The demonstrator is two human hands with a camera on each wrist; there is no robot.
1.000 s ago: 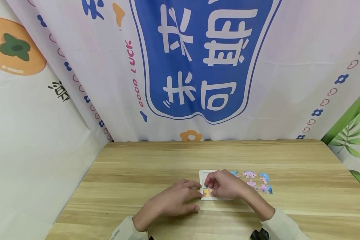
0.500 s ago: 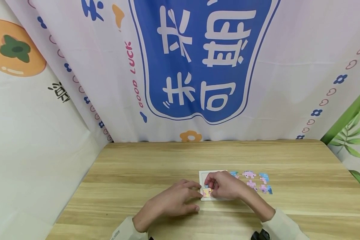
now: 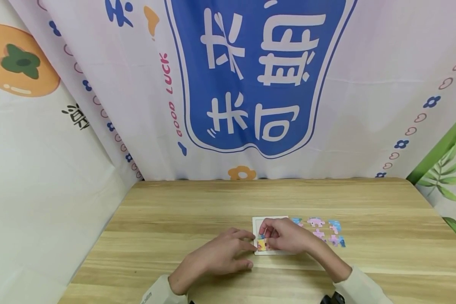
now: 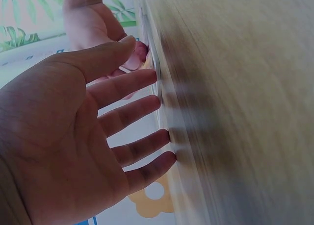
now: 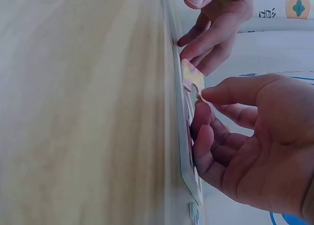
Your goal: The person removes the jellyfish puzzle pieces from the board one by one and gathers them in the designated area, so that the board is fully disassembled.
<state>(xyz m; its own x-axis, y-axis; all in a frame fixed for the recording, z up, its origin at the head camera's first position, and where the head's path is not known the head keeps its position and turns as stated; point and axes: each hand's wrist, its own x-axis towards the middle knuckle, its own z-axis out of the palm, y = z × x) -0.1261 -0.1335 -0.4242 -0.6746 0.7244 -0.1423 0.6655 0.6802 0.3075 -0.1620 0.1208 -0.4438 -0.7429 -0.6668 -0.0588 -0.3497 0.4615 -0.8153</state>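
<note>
A white-framed puzzle tray [image 3: 255, 223] lies on the wooden table. My right hand [image 3: 286, 236] is over it. Its thumb and index finger pinch a yellow jigsaw puzzle piece [image 5: 191, 75] near the tray's left front corner; the right wrist view has the piece tilted up from the tray. A bit of blue [image 3: 261, 237] shows just behind that piece. My left hand [image 3: 225, 251] lies left of the tray, fingers extended and spread, with fingertips at the tray's left edge. Most of the tray's inside is hidden under my right hand.
Several loose puzzle pieces lie right of the tray, among them a pink one [image 3: 316, 222], a blue and pink one [image 3: 335, 226] and another by the front right [image 3: 337, 240]. A printed curtain [image 3: 197, 164] hangs behind the table's back edge.
The yellow puzzle piece has shifted and tilted slightly between my right fingers. My right hand has hardly moved, and my left hand stays at the tray's edge.
</note>
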